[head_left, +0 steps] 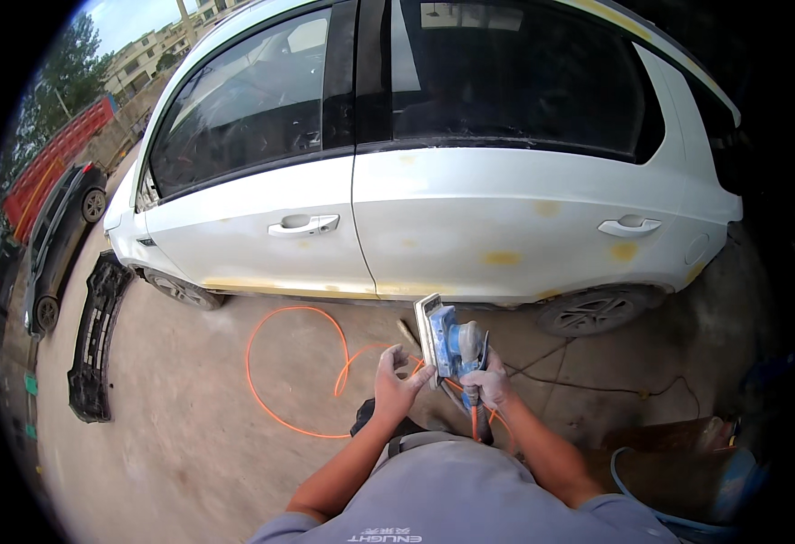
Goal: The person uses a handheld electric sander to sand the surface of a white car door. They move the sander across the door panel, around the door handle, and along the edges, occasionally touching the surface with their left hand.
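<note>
I grip a blue pneumatic sander [461, 337] with my right hand [491, 381], around its body and hose end, holding it upright with its flat, pale rectangular pad [426, 331] turned to the left. My left hand [400, 381] is beside the pad's lower corner, fingers apart and curled, thumb reaching to the edge; whether it touches is unclear. Both hands look dusty. An orange hose [286, 426] runs down from the tool and loops on the concrete ground. Beyond stands a white car [497, 199] with yellowish patches on its doors and lower edge.
A black bumper [89, 363] lies on the ground at left. A dark car [58, 236] is parked behind it, near a red truck bed [53, 154]. Dark cables [615, 392] cross the ground at right, near a brown board [651, 433] and some clutter. Trees and buildings stand in the background.
</note>
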The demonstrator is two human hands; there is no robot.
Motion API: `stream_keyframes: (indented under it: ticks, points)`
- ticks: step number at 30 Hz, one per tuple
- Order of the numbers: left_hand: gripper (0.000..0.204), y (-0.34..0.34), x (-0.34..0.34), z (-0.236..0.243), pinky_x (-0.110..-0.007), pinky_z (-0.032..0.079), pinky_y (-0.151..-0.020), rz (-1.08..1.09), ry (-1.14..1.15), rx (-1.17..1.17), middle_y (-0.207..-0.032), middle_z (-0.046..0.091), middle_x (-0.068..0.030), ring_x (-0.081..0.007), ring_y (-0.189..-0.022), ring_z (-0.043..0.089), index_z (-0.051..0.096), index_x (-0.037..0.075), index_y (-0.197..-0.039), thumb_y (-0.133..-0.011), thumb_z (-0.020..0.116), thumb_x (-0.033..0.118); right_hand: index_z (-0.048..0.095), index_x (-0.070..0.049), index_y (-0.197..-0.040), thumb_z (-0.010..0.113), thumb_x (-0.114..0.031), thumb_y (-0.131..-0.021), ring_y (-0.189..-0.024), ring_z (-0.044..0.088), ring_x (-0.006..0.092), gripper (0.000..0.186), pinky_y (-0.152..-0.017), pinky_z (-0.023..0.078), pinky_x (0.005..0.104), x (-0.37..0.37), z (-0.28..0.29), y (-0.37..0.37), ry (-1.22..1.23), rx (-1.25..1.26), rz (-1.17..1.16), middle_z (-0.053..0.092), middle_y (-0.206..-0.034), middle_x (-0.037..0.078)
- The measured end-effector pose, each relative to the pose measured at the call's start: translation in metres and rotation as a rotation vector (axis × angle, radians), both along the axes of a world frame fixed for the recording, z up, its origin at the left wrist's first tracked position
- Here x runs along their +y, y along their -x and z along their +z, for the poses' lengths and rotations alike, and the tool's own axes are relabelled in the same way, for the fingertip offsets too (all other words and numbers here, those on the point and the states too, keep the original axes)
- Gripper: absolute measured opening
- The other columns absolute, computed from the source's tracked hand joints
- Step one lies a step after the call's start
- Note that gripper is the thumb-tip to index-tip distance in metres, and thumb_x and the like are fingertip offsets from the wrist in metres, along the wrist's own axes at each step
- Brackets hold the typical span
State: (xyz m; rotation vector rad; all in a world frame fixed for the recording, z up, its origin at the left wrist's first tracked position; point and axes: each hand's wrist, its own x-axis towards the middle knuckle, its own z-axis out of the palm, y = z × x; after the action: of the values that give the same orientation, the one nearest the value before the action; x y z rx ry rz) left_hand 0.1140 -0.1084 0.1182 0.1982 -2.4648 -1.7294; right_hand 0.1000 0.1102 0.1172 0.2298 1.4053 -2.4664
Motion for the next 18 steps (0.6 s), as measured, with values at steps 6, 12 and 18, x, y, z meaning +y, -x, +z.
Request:
stream_keyframes:
  ticks: [6, 12, 18]
  points:
    - [0.047, 0.034, -0.082, -0.009, -0.042, 0.055, -0.098, -0.189, -0.582, -0.202, -0.119, 0.071, -0.0110, -0.0233, -0.111, 0.068, 0.063, -0.002, -0.129, -0.096, 0.079, 0.027, 0.058, -0.002, -0.137, 0.083, -0.004, -0.067, -0.104, 0.066, 0.0189, 0.074, -0.094, 0.053, 0.0346, -0.079, -0.016, 0.010, -0.550, 0.267, 0.157, 0.068, -0.112, 0.006]
    - [0.043, 0.046, -0.201, -0.043, -0.041, 0.058, -0.093, -0.109, -0.813, -0.227, -0.118, 0.071, -0.0107, -0.0225, -0.104, 0.070, 0.061, -0.002, -0.131, -0.101, 0.072, 0.026, 0.056, -0.002, -0.142, 0.088, -0.025, -0.077, -0.115, 0.065, 0.0239, 0.076, -0.103, 0.050, 0.0377, -0.208, -0.022, 0.029, -0.773, 0.292, 0.178, 0.068, -0.126, 0.014]
    - [0.037, 0.074, -0.274, -0.006, -0.031, 0.052, -0.088, -0.138, -0.740, -0.129, -0.111, 0.072, -0.0066, -0.0139, -0.098, 0.065, 0.068, -0.001, -0.123, -0.096, 0.078, 0.023, 0.030, 0.012, -0.155, 0.091, -0.057, -0.073, -0.130, 0.061, 0.0416, 0.123, -0.110, 0.048, 0.0446, -0.300, 0.019, 0.055, -1.032, 0.211, 0.121, 0.060, -0.137, 0.033]
